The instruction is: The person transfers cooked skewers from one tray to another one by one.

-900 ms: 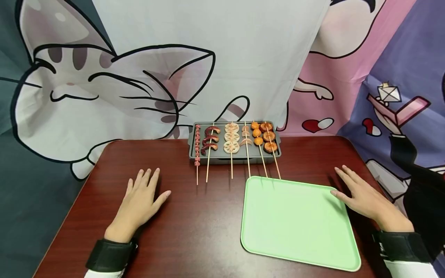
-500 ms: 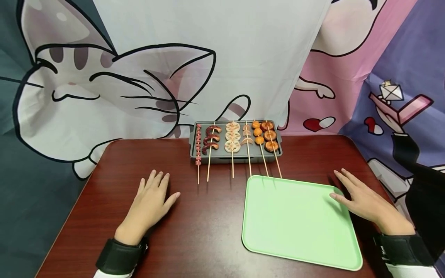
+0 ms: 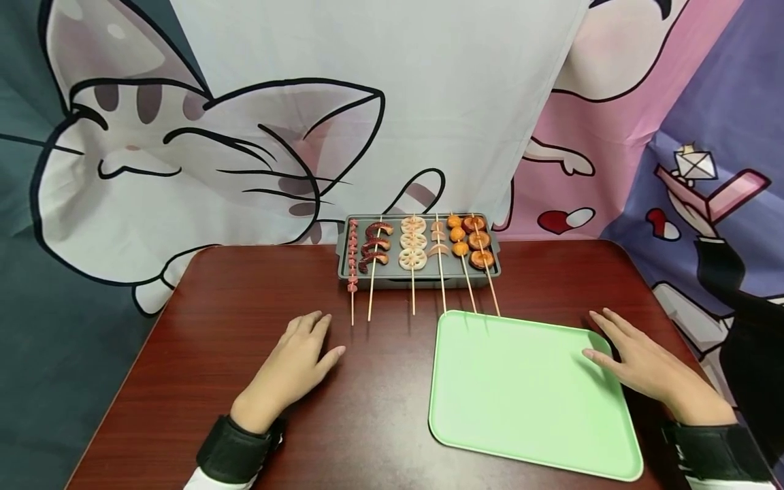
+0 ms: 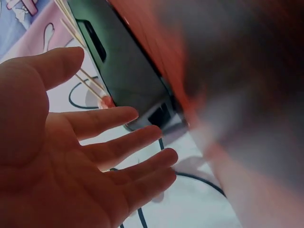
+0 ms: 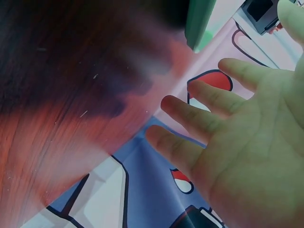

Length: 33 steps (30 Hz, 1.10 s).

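My left hand [image 3: 290, 367] hovers over the table left of centre with its fingers extended, holding nothing; the left wrist view shows its bare palm [image 4: 61, 166]. Beyond it stands a grey grill tray [image 3: 392, 278] bearing a row of skewers: small pink pieces [image 3: 352, 252], dark red sausage pieces [image 3: 375, 246], lotus root slices [image 3: 413, 241], pale curved pieces [image 3: 438, 238], orange balls [image 3: 457, 235] and brown mushroom-like rounds [image 3: 480, 242]. My right hand [image 3: 649, 364], fingers spread and holding nothing, is at the right edge of a light green tray [image 3: 533, 395]. Contact with that tray cannot be made out.
The dark red-brown table [image 3: 361, 422] has its left edge and back edge in view. Several skewer sticks stick out over the grill tray's front, some reaching the green tray's back rim. A cartoon-printed cloth [image 3: 478, 82] hangs behind the table.
My left hand has moved right and slightly forward-down in the head view, nearer the middle of the table. The right hand stays almost where it was. Trays and skewers keep their places.
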Each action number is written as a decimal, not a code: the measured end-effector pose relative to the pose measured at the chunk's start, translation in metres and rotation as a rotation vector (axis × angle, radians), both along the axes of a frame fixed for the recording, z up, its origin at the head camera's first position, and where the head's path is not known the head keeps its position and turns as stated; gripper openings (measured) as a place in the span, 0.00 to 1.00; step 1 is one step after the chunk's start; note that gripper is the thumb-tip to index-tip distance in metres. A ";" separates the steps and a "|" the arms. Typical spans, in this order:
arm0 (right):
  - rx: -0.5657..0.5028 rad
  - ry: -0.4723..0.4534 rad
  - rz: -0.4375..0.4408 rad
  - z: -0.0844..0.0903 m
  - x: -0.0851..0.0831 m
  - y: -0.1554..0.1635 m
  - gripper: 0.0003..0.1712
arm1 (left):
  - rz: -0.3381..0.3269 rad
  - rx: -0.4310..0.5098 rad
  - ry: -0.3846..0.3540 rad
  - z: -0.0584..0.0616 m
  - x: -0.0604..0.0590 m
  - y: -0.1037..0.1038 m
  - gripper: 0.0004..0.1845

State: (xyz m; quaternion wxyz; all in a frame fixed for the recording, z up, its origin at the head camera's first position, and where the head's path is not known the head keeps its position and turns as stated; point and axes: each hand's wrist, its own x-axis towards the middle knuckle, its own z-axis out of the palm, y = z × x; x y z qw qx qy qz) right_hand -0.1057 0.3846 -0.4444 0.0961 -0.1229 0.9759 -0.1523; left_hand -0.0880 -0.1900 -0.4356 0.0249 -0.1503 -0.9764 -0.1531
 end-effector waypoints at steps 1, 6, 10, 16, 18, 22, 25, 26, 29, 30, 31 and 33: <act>0.000 0.000 0.000 0.000 0.001 0.000 0.50 | -0.002 0.009 -0.013 0.000 0.001 0.002 0.34; 0.003 -0.013 -0.015 0.000 0.005 0.001 0.50 | -0.019 0.027 -0.068 -0.001 0.004 0.014 0.33; 0.019 -0.024 -0.039 0.000 0.009 0.002 0.51 | -0.044 0.074 -0.127 0.000 0.006 0.026 0.32; 0.033 -0.055 -0.087 0.000 0.015 0.002 0.52 | -0.096 0.194 -0.228 0.005 0.008 0.046 0.31; 0.032 -0.083 -0.106 0.001 0.016 0.002 0.52 | -0.114 0.209 -0.252 0.007 0.008 0.052 0.31; 0.035 -0.130 -0.135 0.002 0.018 0.001 0.52 | -0.137 0.239 -0.291 0.009 0.008 0.062 0.31; 0.038 -0.143 -0.135 0.002 0.020 0.001 0.50 | -0.151 0.272 -0.313 0.010 0.008 0.068 0.31; 0.036 -0.150 -0.137 0.001 0.020 0.001 0.49 | -0.154 0.284 -0.318 0.011 0.008 0.070 0.30; 0.008 -0.178 -0.137 0.000 0.022 0.001 0.46 | -0.157 0.323 -0.334 0.011 0.009 0.074 0.29; -0.015 -0.196 -0.141 -0.001 0.022 0.001 0.43 | -0.156 0.340 -0.336 0.011 0.009 0.076 0.28; -0.030 -0.203 -0.140 -0.002 0.023 0.001 0.41 | -0.156 0.354 -0.337 0.011 0.009 0.077 0.27; -0.077 -0.231 -0.147 -0.003 0.024 0.001 0.36 | -0.158 0.388 -0.334 0.010 0.010 0.079 0.26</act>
